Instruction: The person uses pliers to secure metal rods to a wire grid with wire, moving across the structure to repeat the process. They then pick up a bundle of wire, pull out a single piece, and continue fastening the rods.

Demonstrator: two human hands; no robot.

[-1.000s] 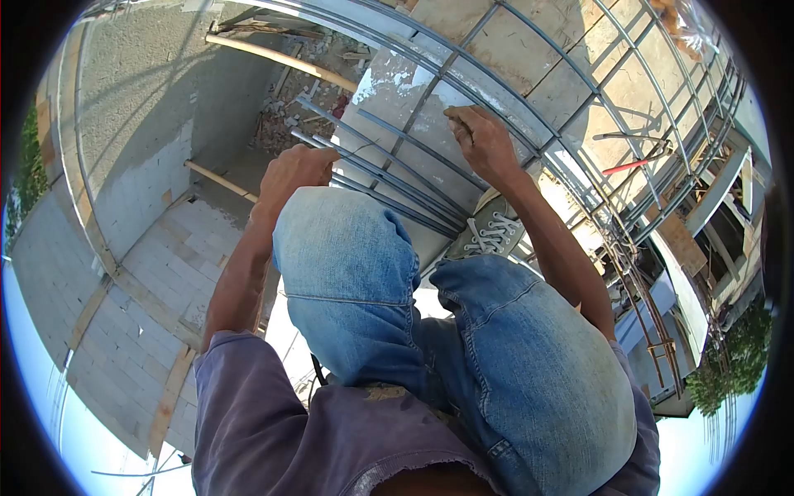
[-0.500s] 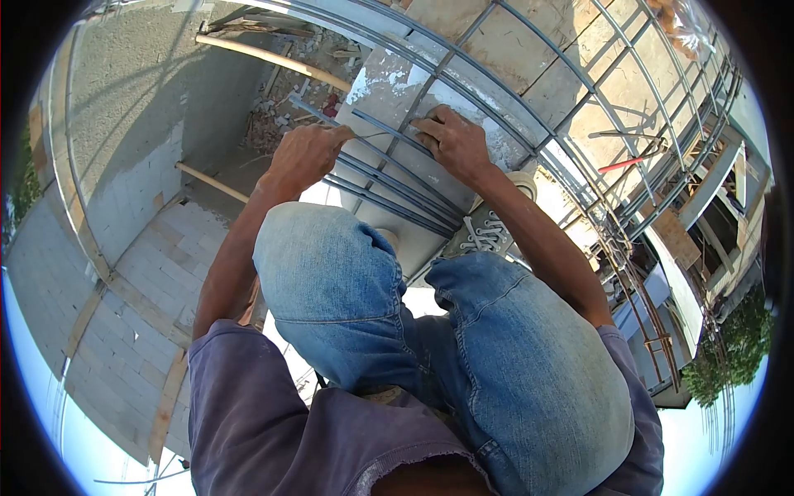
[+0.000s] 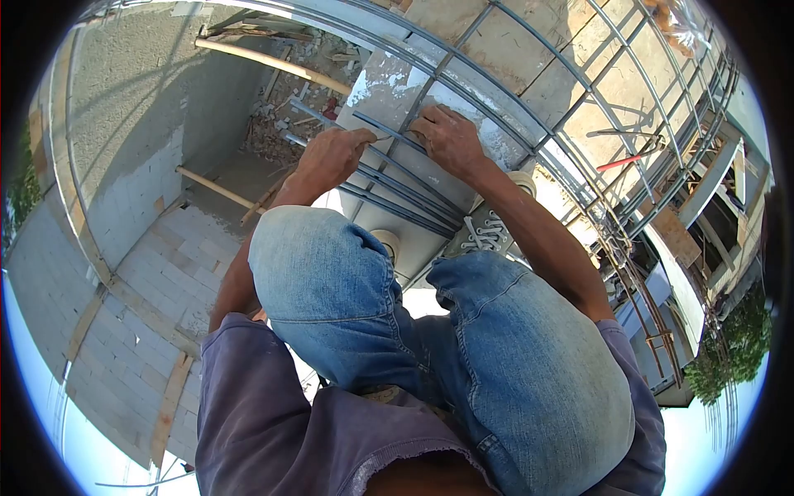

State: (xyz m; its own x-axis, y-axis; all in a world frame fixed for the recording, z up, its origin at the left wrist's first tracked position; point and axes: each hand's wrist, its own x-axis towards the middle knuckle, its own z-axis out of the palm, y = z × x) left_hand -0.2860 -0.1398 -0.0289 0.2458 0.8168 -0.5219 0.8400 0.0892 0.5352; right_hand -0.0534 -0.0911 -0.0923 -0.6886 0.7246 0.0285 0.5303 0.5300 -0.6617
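My left hand (image 3: 333,159) is closed in a pinch, with what looks like a thin wire at its fingertips, just above several parallel steel reinforcing bars (image 3: 405,188). To its right, my right hand (image 3: 449,139) has its fingers curled together at a crossing bar (image 3: 420,97). Whatever those fingers pinch is hidden. One bar end (image 3: 364,118) sticks out between the two hands. Beneath the bars lies a grey, white-splashed panel (image 3: 385,78). My knees are bent below the hands, and a laced shoe (image 3: 488,236) stands beside the bars.
A rebar grid (image 3: 587,87) curves across the top and right over boards. At left, a deep drop opens between a rendered wall (image 3: 141,107) and block walls, with rubble (image 3: 285,116) below. Wooden poles (image 3: 273,64) span the gap. A red-handled tool (image 3: 624,162) lies at right.
My left hand has moved a little to the right and down, closer to my right hand. My right hand has shifted slightly left, staying by the crossing bar.
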